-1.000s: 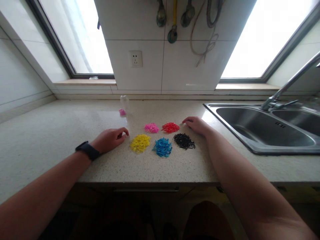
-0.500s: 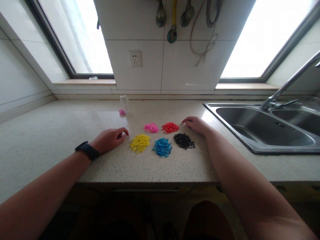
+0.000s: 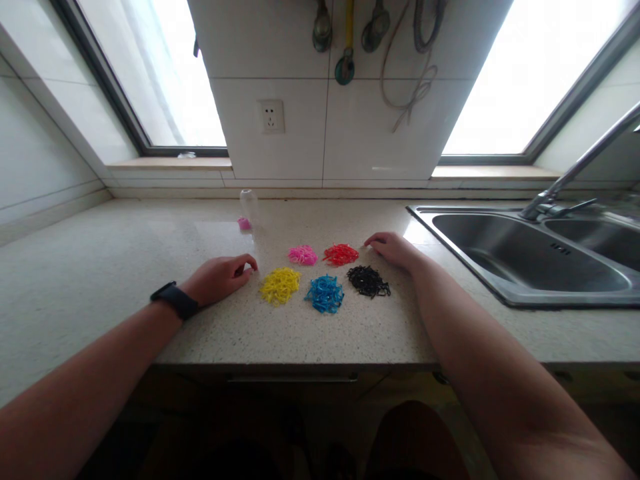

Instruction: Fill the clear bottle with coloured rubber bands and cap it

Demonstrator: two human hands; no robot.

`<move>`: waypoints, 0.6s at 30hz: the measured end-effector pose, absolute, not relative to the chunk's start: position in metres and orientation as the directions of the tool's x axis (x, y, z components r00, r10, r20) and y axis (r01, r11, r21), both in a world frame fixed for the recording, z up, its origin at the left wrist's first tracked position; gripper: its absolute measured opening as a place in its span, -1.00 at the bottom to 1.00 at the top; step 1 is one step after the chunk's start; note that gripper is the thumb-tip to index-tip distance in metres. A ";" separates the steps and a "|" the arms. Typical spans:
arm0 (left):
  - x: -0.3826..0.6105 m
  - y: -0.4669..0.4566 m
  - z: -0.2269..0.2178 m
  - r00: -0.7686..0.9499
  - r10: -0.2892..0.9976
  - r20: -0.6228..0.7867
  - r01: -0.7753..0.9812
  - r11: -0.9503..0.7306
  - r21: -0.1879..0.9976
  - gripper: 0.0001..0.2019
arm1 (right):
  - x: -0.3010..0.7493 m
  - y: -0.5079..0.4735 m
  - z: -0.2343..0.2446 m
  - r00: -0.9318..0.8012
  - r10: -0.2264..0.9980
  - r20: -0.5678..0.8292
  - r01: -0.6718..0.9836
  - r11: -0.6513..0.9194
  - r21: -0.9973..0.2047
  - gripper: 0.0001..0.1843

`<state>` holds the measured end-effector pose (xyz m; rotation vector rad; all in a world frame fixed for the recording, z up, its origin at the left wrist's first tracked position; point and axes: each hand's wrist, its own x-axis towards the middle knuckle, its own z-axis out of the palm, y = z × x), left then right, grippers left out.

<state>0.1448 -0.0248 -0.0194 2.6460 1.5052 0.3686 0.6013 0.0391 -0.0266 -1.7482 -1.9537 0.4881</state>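
At left, a bright window (image 3: 165, 73) slants above a pale, speckled desk (image 3: 100, 280) that runs across a white-tiled kitchen wall (image 3: 280, 50). The left hand (image 3: 223, 279), a dark watch (image 3: 175, 300) at its wrist, rests on the desk with bent fingers; whether they are closed cannot be told. Beyond it, at the far side, are a clear container (image 3: 249, 205) and a pink piece (image 3: 244, 223), below a wall socket (image 3: 271, 117). Five piles of small bands lie mid-desk: yellow (image 3: 280, 285) near, pink (image 3: 303, 255) far, blue (image 3: 325, 294) near, red (image 3: 341, 254) far, black (image 3: 369, 281) near. The right hand (image 3: 393, 248) is just right of red, its fingers bent downward, their grip unclear. Farther right, under a second window (image 3: 493, 93), sit a steel sink (image 3: 530, 297) and faucet (image 3: 545, 199).
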 end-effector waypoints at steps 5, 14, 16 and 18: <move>0.144 -0.024 -0.020 0.498 0.849 0.175 0.832 -0.525 0.181 -0.74 | 0.600 0.039 -0.026 -0.072 0.993 0.098 0.821 0.115 -0.560 -0.65; 0.144 -0.024 -0.021 0.500 0.847 0.183 0.832 -0.528 0.171 -0.74 | 0.599 0.039 -0.026 -0.073 0.993 0.098 0.819 0.116 -0.563 -0.65; 0.144 -0.024 -0.021 0.496 0.849 0.184 0.834 -0.524 0.173 -0.74 | 0.599 0.038 -0.026 -0.073 0.992 0.102 0.825 0.117 -0.552 -0.65; 0.144 -0.024 -0.021 0.495 0.849 0.185 0.834 -0.524 0.174 -0.74 | 0.599 0.038 -0.025 -0.073 0.993 0.094 0.828 0.113 -0.550 -0.65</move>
